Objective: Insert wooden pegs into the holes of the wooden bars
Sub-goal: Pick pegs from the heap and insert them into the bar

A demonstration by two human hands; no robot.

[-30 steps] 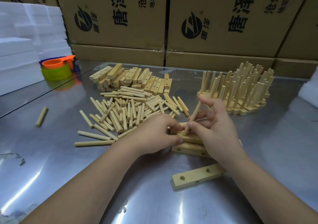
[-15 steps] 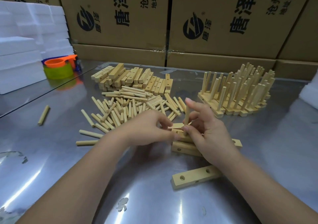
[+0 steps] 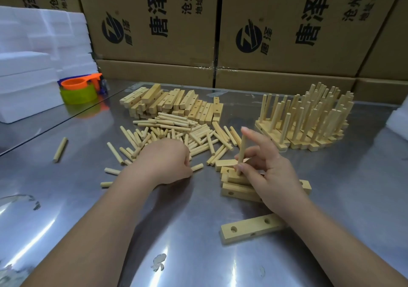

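Note:
My right hand point(image 3: 268, 172) pinches a wooden peg point(image 3: 242, 154) that stands upright in a hole of the top wooden bar point(image 3: 235, 177) of a small stack of bars point(image 3: 238, 190). My left hand point(image 3: 166, 162) lies knuckles-up at the near edge of the loose peg pile point(image 3: 176, 136), fingers curled over pegs; whether it grips one is hidden. Another bar with two holes point(image 3: 249, 229) lies flat nearer to me, partly under my right forearm.
A heap of unfilled bars point(image 3: 174, 104) lies behind the pegs. Finished bars with upright pegs point(image 3: 309, 119) stand at the right. A stray peg point(image 3: 60, 149) lies at the left. Orange and green cups point(image 3: 78, 92), white foam blocks point(image 3: 28, 66) and cardboard boxes point(image 3: 154, 21) border the metal table point(image 3: 110, 242).
My left hand left the bar stack and moved left to the peg pile. The peg in my right hand went from tilted to upright in the top bar's hole.

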